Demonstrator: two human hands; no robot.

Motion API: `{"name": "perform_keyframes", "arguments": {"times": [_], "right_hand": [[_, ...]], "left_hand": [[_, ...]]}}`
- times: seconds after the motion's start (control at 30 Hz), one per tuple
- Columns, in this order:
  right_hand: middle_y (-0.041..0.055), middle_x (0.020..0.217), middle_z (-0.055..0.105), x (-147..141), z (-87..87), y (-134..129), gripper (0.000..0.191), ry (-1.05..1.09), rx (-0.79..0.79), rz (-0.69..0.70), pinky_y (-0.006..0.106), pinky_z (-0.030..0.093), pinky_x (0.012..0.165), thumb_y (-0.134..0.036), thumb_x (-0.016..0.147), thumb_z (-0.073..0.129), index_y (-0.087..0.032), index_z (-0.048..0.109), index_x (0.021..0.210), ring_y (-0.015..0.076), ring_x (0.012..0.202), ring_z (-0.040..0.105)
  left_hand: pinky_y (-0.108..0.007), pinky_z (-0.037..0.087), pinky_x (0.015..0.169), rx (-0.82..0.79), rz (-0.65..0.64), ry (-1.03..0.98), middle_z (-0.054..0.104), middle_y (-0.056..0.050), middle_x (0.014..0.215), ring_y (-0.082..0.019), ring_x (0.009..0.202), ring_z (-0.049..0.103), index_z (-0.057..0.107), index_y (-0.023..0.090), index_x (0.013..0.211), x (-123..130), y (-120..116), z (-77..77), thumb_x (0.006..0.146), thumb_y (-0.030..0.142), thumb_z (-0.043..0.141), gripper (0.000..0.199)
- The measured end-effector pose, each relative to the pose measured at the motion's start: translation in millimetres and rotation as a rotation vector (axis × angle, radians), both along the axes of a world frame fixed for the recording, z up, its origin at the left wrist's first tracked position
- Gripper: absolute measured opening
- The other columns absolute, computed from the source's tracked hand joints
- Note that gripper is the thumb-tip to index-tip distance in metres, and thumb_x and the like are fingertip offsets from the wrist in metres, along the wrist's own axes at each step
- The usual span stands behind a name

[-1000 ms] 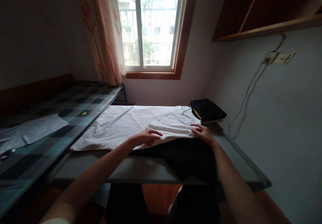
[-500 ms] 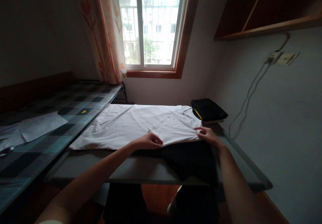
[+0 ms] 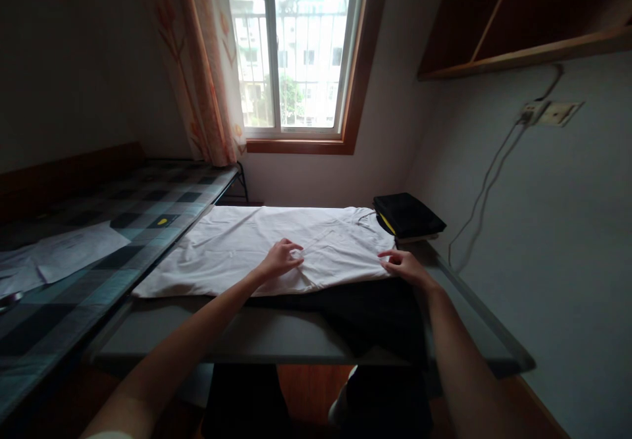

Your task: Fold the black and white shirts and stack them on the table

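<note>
A white garment [image 3: 237,241] lies spread across the grey table [image 3: 197,334], its far right end near a folded black item. Over the middle of the white cloth is my left hand [image 3: 280,258], thumb and fingers apart and nothing between them. My right hand [image 3: 402,265] is at the cloth's right edge, fingertips on or just above the fabric; whether they pinch it is too small to tell. Black cloth [image 3: 380,314] shows from under the white garment and spreads towards the table's front edge.
Folded black items [image 3: 409,215] sit at the table's back right corner. At left stands a bed with a checked cover [image 3: 187,197], bearing papers [image 3: 81,248]. A window is behind, a shelf [image 3: 523,54] hangs at upper right, and a cord runs down the right wall.
My left hand has left the white garment's near edge and moved up and left over its middle, its fingers now spread. My right hand has hardly moved.
</note>
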State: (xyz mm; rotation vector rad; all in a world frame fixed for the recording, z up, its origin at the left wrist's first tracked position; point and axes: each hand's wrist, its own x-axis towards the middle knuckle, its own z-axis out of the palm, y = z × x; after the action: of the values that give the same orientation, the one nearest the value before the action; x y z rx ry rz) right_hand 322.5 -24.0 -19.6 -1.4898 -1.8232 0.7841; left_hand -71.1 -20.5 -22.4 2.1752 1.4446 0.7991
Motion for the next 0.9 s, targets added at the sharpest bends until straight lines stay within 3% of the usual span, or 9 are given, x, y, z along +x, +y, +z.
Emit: {"name": "perform_keyframes", "arguments": {"times": [0.23,0.4,0.53,0.63,0.8,0.9], "right_hand": [[-0.003,0.055,0.05,3.2,7.8,-3.2,0.047,0.017,-0.05,0.034,0.024,0.031,0.05,-0.048,0.064,0.065,-0.013,0.074,0.095,0.0109,0.052,0.042],[-0.0028,0.058,0.051,9.5,10.7,-6.4,0.052,0.035,-0.095,0.081,0.024,0.03,0.051,-0.046,0.064,0.066,-0.013,0.073,0.103,0.0109,0.054,0.042],[-0.0024,0.059,0.053,13.6,8.3,-6.3,0.051,0.033,-0.102,0.101,0.024,0.032,0.051,-0.043,0.065,0.066,-0.013,0.072,0.106,0.0116,0.055,0.044],[0.0022,0.067,0.063,15.1,4.3,-2.8,0.048,-0.006,-0.061,0.072,0.026,0.038,0.054,-0.047,0.066,0.066,-0.015,0.074,0.1,0.0152,0.06,0.053],[0.0095,0.09,0.072,-1.2,8.2,7.2,0.038,-0.156,0.187,-0.107,0.037,0.05,0.077,-0.048,0.074,0.06,-0.019,0.074,0.094,0.0245,0.08,0.065],[0.0106,0.102,0.071,-27.7,18.4,12.2,0.036,-0.2,0.336,0.018,0.041,0.049,0.091,-0.048,0.082,0.056,-0.02,0.073,0.098,0.0269,0.096,0.066]], "left_hand": [[-0.044,0.034,0.102,0.113,-0.105,0.187,0.058,-0.007,0.117,-0.026,0.109,0.051,0.07,0.029,0.11,13.1,-14.4,-5.7,0.082,0.04,0.066,0.03],[-0.045,0.03,0.106,0.162,-0.186,0.287,0.055,-0.009,0.128,-0.027,0.121,0.047,0.062,0.031,0.125,-8.2,-14.2,-8.9,0.09,0.041,0.055,0.037],[-0.046,0.029,0.109,0.12,-0.147,0.391,0.049,-0.01,0.142,-0.028,0.13,0.044,0.055,0.03,0.135,-61.7,-13.7,-6.5,0.092,0.046,0.047,0.047],[-0.044,0.031,0.11,0.076,0.015,0.453,0.048,-0.01,0.145,-0.027,0.131,0.045,0.055,0.026,0.136,-121.3,-11.4,-5.6,0.091,0.05,0.043,0.052],[-0.042,0.027,0.114,0.002,0.26,0.64,0.042,-0.01,0.151,-0.028,0.14,0.035,0.05,0.019,0.141,-211.7,-11.4,-6.1,0.091,0.047,0.037,0.058],[-0.045,0.025,0.114,-0.049,0.359,0.689,0.039,-0.012,0.152,-0.03,0.142,0.031,0.045,0.017,0.144,-235.6,-14.2,-5.8,0.091,0.048,0.035,0.062]]}}
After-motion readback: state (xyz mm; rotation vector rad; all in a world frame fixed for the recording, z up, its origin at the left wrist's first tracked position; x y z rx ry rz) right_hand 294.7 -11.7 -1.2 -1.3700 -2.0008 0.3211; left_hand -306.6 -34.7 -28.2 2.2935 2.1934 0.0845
